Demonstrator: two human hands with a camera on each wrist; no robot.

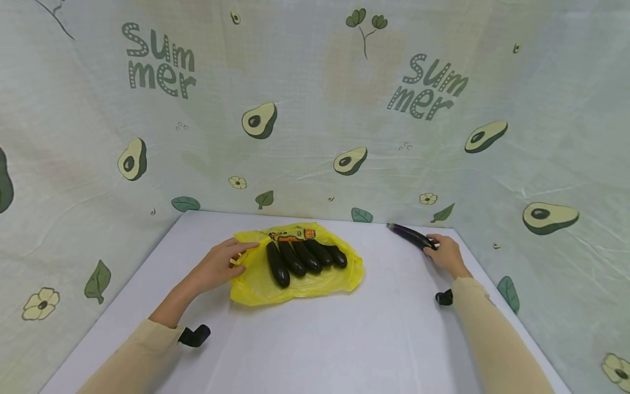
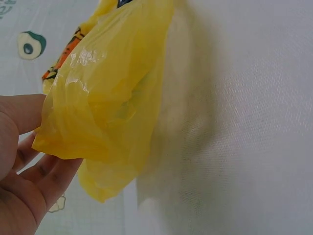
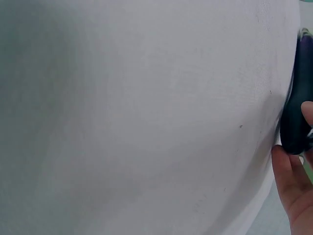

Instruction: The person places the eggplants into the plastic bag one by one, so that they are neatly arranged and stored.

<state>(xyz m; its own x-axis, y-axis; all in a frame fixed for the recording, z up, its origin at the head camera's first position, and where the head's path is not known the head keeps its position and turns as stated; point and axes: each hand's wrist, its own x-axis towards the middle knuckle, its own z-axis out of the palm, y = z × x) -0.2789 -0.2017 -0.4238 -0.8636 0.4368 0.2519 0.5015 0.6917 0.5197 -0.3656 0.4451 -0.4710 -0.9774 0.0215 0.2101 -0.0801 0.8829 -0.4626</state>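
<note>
Several dark eggplants [image 1: 306,256] lie side by side on a spread yellow plastic bag [image 1: 256,293], seen in the head view. My left hand [image 1: 222,265] is at the bag's left edge, fingers spread and thumb apart from them. In the left wrist view the bag's lifted edge [image 2: 105,112] partly covers the fingertips of that hand [image 2: 34,176]. Far to the right, my right hand [image 1: 448,256] holds a single eggplant [image 1: 409,235] by its rounded end, with the stem end pointing away to the left. The right wrist view catches this eggplant [image 3: 296,110] only partly, at its right edge.
A white cloth-covered table [image 1: 315,350] carries everything. Printed fabric [image 1: 305,71] with avocados and lettering rises behind it and along both sides. Black wrist pieces [image 1: 195,336] stick out from both sleeves. An orange and black print [image 1: 292,235] marks the bag's far side.
</note>
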